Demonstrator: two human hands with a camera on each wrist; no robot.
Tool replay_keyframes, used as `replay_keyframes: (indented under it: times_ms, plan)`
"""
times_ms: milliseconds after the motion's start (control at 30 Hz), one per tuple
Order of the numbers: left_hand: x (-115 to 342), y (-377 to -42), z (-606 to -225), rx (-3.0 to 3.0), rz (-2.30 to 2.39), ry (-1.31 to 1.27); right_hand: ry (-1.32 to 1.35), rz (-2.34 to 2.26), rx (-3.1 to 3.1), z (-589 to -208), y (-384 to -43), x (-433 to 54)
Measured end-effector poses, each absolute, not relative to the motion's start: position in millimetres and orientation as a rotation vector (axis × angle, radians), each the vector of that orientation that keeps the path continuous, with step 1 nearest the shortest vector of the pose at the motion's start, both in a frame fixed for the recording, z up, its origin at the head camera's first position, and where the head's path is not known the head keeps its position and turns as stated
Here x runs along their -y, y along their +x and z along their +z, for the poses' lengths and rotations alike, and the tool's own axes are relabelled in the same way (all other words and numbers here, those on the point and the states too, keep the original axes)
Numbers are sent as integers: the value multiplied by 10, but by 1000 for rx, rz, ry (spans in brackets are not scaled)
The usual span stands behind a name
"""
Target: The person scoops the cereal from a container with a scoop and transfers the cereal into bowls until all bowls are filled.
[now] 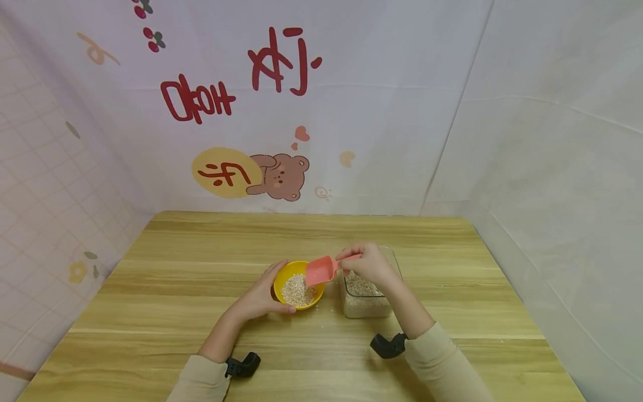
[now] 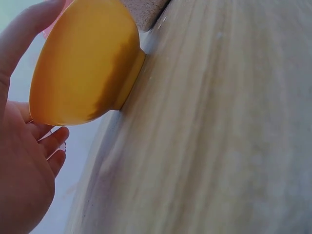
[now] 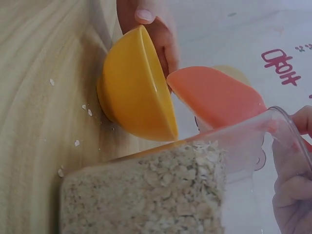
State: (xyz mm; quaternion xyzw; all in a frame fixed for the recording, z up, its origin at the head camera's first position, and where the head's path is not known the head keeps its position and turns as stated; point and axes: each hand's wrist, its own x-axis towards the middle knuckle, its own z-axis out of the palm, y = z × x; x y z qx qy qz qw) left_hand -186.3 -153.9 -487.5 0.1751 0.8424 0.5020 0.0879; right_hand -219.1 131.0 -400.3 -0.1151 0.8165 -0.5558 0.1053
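Room to pass lies on the desk (image 1: 301, 234) behind the yellow bowl (image 1: 281, 278) and clear container (image 1: 369, 308). The pink scoop (image 1: 319, 272) spans their gap from above; the left hand (image 1: 262, 294) blocks the bowl's left side.

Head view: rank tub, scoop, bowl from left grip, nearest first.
1. Bowl: held in the left grip.
2. Scoop: over the bowl's right side.
3. Tub: farthest, right of the bowl.
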Motion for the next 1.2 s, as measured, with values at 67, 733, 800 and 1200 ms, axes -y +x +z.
replay_keyframes:
  times_ms: [67, 733, 800, 1200]
  plan:
    - [1530, -1862, -4868, -2514, 1488, 512, -340, -1649, -2403, -4017, -2188, -1317]
    - [1435, -1844, -4702, -2568, 1514, 484, -257, -1865, -2321, -4017, -2100, -1494]
    - [1423, -1839, -4679, -2578, 1512, 481, -260, -1889, -2305, -4006, -2085, -1520]
    - [1309, -1832, -4537, -2616, 1498, 555, -197, -2015, -2279, -3930, -1990, -1716]
